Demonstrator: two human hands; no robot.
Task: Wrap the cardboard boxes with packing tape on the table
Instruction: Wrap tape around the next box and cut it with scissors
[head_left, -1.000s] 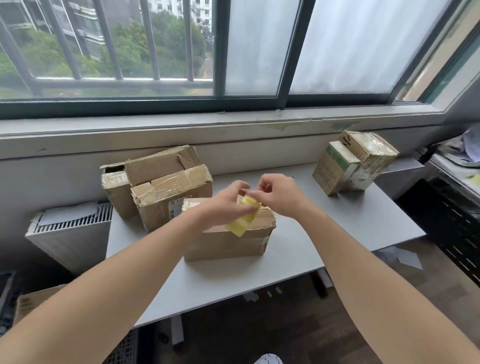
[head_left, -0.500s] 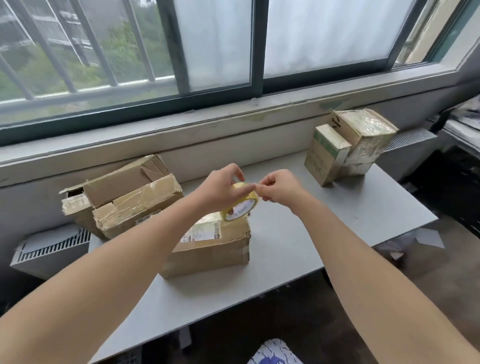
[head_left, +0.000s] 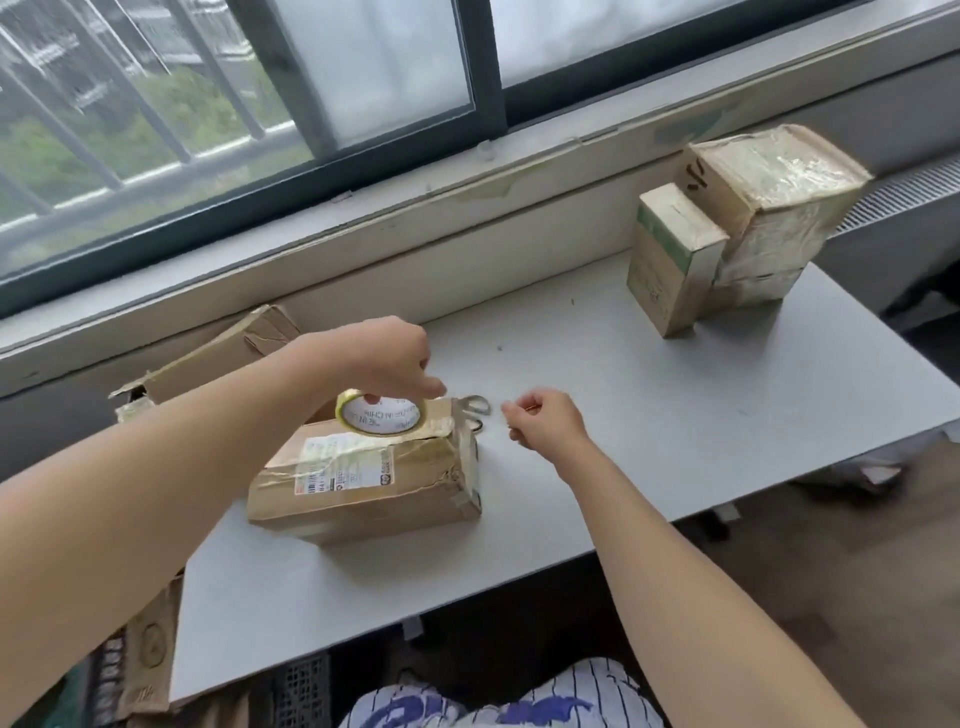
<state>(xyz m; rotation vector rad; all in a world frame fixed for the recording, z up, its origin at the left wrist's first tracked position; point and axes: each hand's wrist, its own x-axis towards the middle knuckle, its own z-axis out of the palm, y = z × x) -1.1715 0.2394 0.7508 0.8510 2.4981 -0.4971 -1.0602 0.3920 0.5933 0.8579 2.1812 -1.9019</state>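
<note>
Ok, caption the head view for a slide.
Left hand holds tape roll over cardboard box; right hand curled near scissors.

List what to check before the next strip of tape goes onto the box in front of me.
1. Roll in hand: ok. The left hand grips the tape roll on top of the front box.
2. Tape end caught: cannot tell. The right hand has its fingers pinched together, but no strip shows clearly.
3. Box settled: ok. It lies flat on the table.
4. Scissors handy: ok. They are on the table just behind the box, near the right hand.
5. Working room: ok. The taped boxes stand apart at the far right corner.
</note>
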